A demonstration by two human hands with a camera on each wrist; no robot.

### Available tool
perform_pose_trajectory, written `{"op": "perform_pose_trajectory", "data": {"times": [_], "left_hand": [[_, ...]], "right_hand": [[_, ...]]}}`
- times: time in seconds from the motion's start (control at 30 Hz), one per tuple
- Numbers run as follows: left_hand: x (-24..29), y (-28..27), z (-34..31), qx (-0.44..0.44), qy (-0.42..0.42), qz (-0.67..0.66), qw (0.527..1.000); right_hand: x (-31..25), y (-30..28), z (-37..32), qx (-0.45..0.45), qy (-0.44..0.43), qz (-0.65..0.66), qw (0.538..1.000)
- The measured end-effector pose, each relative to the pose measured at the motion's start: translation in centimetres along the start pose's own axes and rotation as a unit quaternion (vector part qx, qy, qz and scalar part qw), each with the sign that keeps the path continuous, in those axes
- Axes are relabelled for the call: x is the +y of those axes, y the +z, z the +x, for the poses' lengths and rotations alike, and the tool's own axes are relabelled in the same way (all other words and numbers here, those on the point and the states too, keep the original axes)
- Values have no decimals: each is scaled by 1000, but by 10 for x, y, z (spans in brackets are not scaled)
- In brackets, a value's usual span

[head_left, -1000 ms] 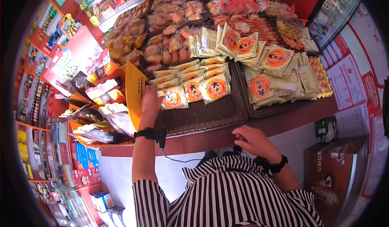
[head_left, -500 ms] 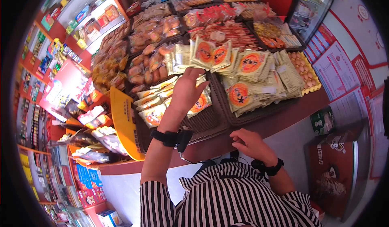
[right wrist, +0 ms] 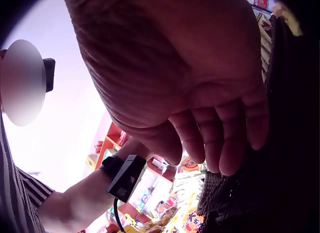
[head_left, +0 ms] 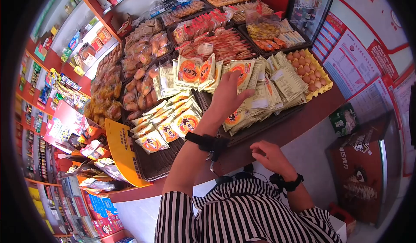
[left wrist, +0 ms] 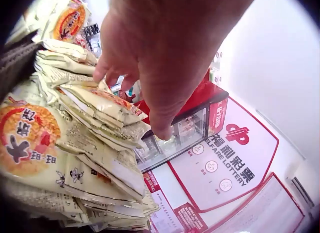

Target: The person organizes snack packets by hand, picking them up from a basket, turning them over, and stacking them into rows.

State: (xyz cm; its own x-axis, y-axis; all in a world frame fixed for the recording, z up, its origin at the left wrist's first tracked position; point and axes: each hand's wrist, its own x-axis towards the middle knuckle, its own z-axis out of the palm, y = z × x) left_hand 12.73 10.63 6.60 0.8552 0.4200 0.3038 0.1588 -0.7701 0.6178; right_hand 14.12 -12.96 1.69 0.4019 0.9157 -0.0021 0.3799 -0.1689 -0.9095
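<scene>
My left hand [head_left: 226,96] reaches over a heap of cream rice cracker packets [head_left: 260,100] in the right-hand basket. In the left wrist view, its fingertips [left wrist: 100,73] are right at the top packets [left wrist: 100,105], thumb spread apart, nothing gripped. Orange-printed rice cracker packets [head_left: 151,142] lie in rows in the brown woven basket [head_left: 167,158] to the left. More packets [head_left: 195,72] stand behind, across both baskets. My right hand [head_left: 274,158] hangs in front of the counter edge with loosely bent fingers; its palm [right wrist: 175,88] holds nothing in the right wrist view.
A tray of eggs [head_left: 310,71] sits at the right end of the counter [head_left: 303,117]. Bagged breads [head_left: 141,84] and red-wrapped snacks [head_left: 221,45] fill trays behind. A yellow panel [head_left: 123,152] borders the left basket. A brown printed display case [head_left: 359,178] stands at right.
My left hand has left the yellow panel and swept right, across the left basket, to the heaped packets. The head view has shifted. My right hand stays in front of the counter.
</scene>
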Motion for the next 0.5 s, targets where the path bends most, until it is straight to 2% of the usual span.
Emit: {"op": "perform_pose_trajectory", "data": {"times": [0.07,0.13,0.27,0.5], "left_hand": [[-5,20,8,13,15,10,1000],[-1,34,14,59,5,101,993],[12,50,22,33,-93,140,985],[8,42,30,27,-101,135,985]], "right_hand": [[6,-4,0,-2,0,4,1000],[13,-7,0,7,-17,18,1000],[21,-14,3,9,-39,21,999],[34,-20,1,4,-30,34,999]]}}
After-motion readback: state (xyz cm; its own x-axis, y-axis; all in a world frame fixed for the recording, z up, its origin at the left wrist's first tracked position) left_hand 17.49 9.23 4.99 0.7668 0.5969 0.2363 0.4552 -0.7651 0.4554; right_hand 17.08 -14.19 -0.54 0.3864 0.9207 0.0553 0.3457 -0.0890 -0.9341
